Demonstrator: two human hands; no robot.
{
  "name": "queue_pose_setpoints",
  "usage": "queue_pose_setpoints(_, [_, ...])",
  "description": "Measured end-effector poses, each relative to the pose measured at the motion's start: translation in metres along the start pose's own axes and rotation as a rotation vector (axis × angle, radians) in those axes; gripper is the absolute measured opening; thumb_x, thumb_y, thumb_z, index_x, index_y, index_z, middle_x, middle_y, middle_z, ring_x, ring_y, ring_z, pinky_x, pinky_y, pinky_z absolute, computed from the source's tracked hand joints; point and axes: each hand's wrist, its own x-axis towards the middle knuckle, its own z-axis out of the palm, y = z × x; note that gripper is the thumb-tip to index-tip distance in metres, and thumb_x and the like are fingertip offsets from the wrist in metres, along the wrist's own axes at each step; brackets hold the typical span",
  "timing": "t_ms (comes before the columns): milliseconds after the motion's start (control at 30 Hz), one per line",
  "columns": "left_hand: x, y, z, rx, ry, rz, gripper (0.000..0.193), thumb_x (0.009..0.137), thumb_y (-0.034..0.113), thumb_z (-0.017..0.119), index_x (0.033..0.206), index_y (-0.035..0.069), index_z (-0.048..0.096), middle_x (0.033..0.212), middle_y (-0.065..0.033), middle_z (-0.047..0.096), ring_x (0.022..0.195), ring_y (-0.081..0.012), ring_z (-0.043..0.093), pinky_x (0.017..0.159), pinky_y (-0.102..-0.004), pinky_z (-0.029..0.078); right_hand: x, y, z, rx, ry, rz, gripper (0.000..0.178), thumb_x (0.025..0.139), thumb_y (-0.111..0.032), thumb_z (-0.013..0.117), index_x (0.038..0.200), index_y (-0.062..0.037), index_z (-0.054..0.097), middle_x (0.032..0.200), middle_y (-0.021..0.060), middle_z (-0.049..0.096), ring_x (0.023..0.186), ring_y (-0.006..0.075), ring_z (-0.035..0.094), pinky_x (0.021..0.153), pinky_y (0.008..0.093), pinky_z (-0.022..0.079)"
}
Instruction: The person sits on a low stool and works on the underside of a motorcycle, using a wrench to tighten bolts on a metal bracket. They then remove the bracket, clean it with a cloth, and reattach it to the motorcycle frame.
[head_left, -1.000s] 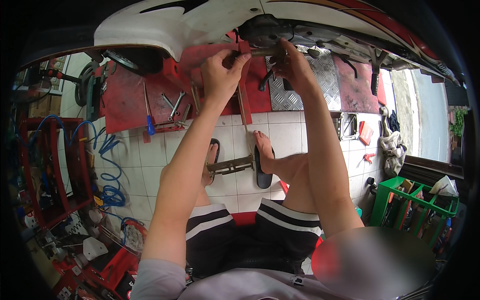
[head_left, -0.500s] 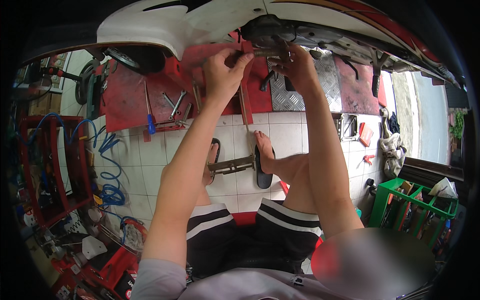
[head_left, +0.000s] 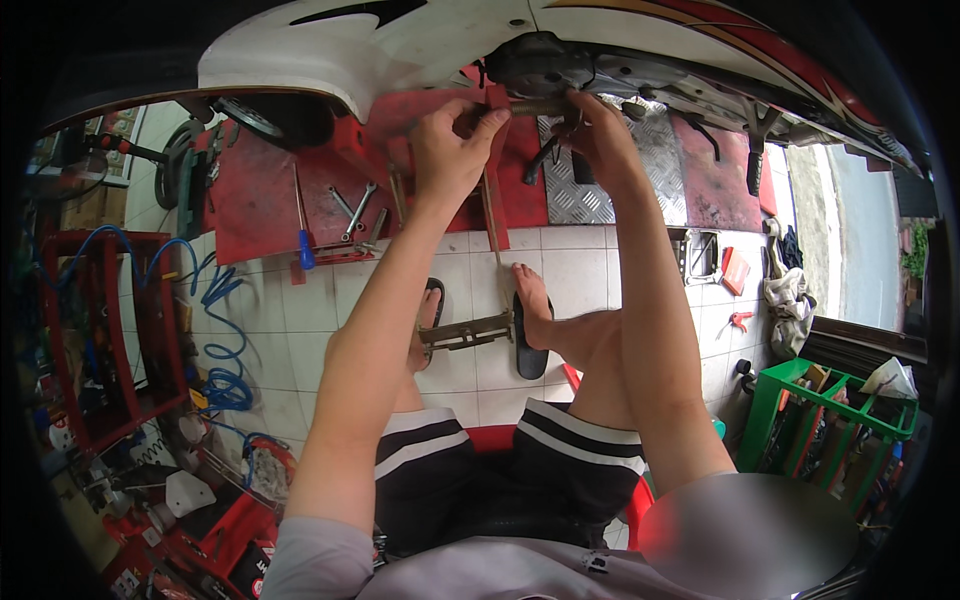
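A thick threaded rod (head_left: 535,106) runs sideways through the top of a red metal upright (head_left: 497,100) below the motorbike. My left hand (head_left: 447,145) is closed at the upright's left side, its thumb pressed against the red metal; what lies inside the curled fingers is partly hidden. At the rod's other end, my right hand (head_left: 597,135) has its fingers wrapped round the rod's tip, where a small dark ring or handle shows beneath them. The motorbike's dark engine casing (head_left: 540,65) hangs just above the rod.
A blue-handled screwdriver (head_left: 305,245) and several wrenches (head_left: 355,210) lie on the red lift platform (head_left: 260,190). A metal bar frame (head_left: 470,332) spans between my feet. Coiled blue hose (head_left: 228,385) lies left; a green crate (head_left: 775,400) of tools stands right.
My right fingers have shifted slightly and now close more tightly round the rod's end. My left hand keeps its place at the upright; the whole view has moved a little.
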Motion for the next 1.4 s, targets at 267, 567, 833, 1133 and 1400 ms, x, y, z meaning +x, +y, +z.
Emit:
queue_pose_setpoints(267, [-0.002, 0.008, -0.003, 0.014, 0.049, 0.042, 0.034, 0.082, 0.031, 0.079, 0.083, -0.002, 0.071, 0.070, -0.0148, 0.070, 0.062, -0.0220, 0.068, 0.060, -0.0332, 0.051, 0.001, 0.003, 0.000, 0.039, 0.069, 0.002, 0.035, 0.100, -0.033, 0.054, 0.123, -0.0072, 0.059, 0.106, 0.0077, 0.065, 0.091, 0.0172, 0.067, 0.078, 0.0314, 0.054])
queue_pose_setpoints(567, [0.001, 0.003, -0.004, -0.078, -0.052, -0.058, 0.042, 0.083, 0.040, 0.078, 0.091, -0.001, 0.071, 0.075, -0.0083, 0.071, 0.066, -0.0155, 0.064, 0.064, -0.0297, 0.050, -0.007, -0.003, -0.006, 0.085, 0.039, -0.048, 0.043, 0.100, -0.040, 0.053, 0.129, -0.0086, 0.055, 0.111, 0.0060, 0.065, 0.096, 0.0176, 0.064, 0.088, 0.0335, 0.050])
queue_pose_setpoints(833, [-0.001, 0.007, -0.006, -0.042, -0.050, -0.043, 0.038, 0.084, 0.037, 0.077, 0.093, 0.000, 0.072, 0.080, -0.0092, 0.073, 0.071, -0.0168, 0.068, 0.067, -0.0312, 0.052, 0.001, 0.002, -0.014, -0.111, 0.092, 0.078, 0.044, 0.101, -0.041, 0.052, 0.130, -0.0079, 0.054, 0.104, 0.0082, 0.068, 0.092, 0.0190, 0.068, 0.083, 0.0324, 0.052])
queue_pose_setpoints(1133, [0.001, -0.001, -0.001, -0.039, -0.027, 0.000, 0.037, 0.086, 0.034, 0.077, 0.089, -0.002, 0.070, 0.072, -0.0093, 0.070, 0.063, -0.0159, 0.065, 0.062, -0.0296, 0.050, -0.004, -0.004, -0.010, -0.042, 0.071, 0.052, 0.050, 0.097, -0.039, 0.056, 0.137, -0.0090, 0.048, 0.111, 0.0090, 0.064, 0.098, 0.0201, 0.065, 0.085, 0.0341, 0.051])
queue_pose_setpoints(1400, [0.004, -0.010, 0.003, -0.100, -0.042, -0.032, 0.036, 0.086, 0.031, 0.077, 0.087, -0.004, 0.069, 0.073, -0.0100, 0.071, 0.065, -0.0158, 0.066, 0.064, -0.0302, 0.051, 0.001, -0.001, 0.004, 0.195, -0.028, -0.214, 0.040, 0.101, -0.031, 0.054, 0.130, -0.0037, 0.053, 0.105, 0.0091, 0.065, 0.085, 0.0191, 0.066, 0.078, 0.0328, 0.055])
